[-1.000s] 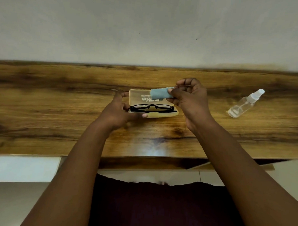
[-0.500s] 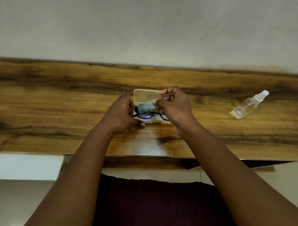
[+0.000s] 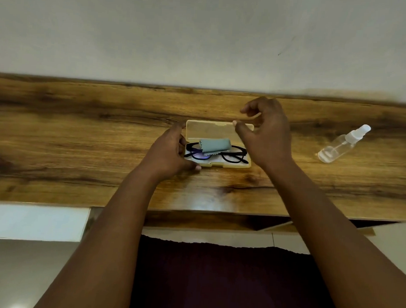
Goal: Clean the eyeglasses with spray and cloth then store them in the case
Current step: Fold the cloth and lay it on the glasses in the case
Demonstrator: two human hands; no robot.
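Note:
A pale yellow glasses case (image 3: 207,129) lies with its lid up on the wooden table. Black-framed eyeglasses (image 3: 232,155) rest folded in its lower half. A folded light-blue cloth (image 3: 213,145) lies on top of them, over the left lens. My left hand (image 3: 168,152) grips the case's left end, thumb at the front edge. My right hand (image 3: 267,133) hovers over the case's right end with fingers apart, thumb tip at the lid's upper right corner, holding nothing.
A small clear spray bottle (image 3: 342,145) lies on its side at the right of the wooden table (image 3: 83,138). A white wall rises right behind the table. The table's front edge is near my body.
My right hand lowered the blue cloth onto the glasses in the case, let it go, and rose to the lid's right corner. My left hand stayed on the case.

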